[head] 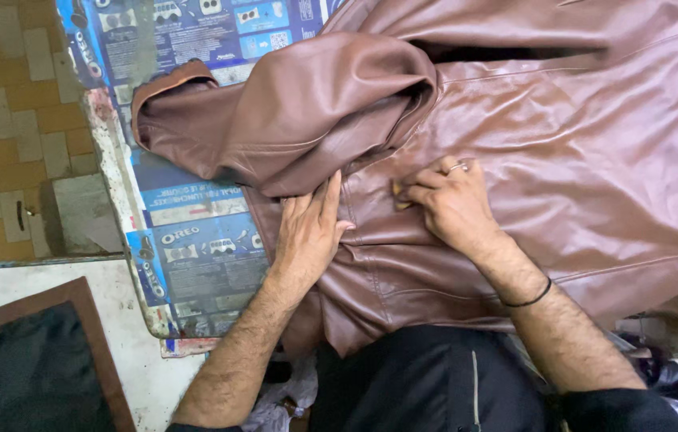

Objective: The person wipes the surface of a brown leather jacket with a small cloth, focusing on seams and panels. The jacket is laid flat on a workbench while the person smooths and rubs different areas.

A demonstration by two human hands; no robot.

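Dark trousers (pixel 435 384) fill the bottom edge of the view, closest to the camera, with two bare forearms reaching away from them. Both hands rest on a brown leather jacket (pixel 595 160) spread over a work table (pixel 195 272) covered in blue printed packaging sheet. Left hand (pixel 307 228) lies flat on the jacket, palm down, fingers straight and pressed together, just below a folded-over sleeve (pixel 299 112). Right hand (pixel 451 204), with a ring on one finger and a thin black band at the wrist, has its fingers curled and bunched, pressing a small tan object (pixel 396 196) against the leather; the fingers hide most of that object, so what it is cannot be made out. Jacket edges run out of view at the top and right. Tiled floor (pixel 11 96) shows at left.
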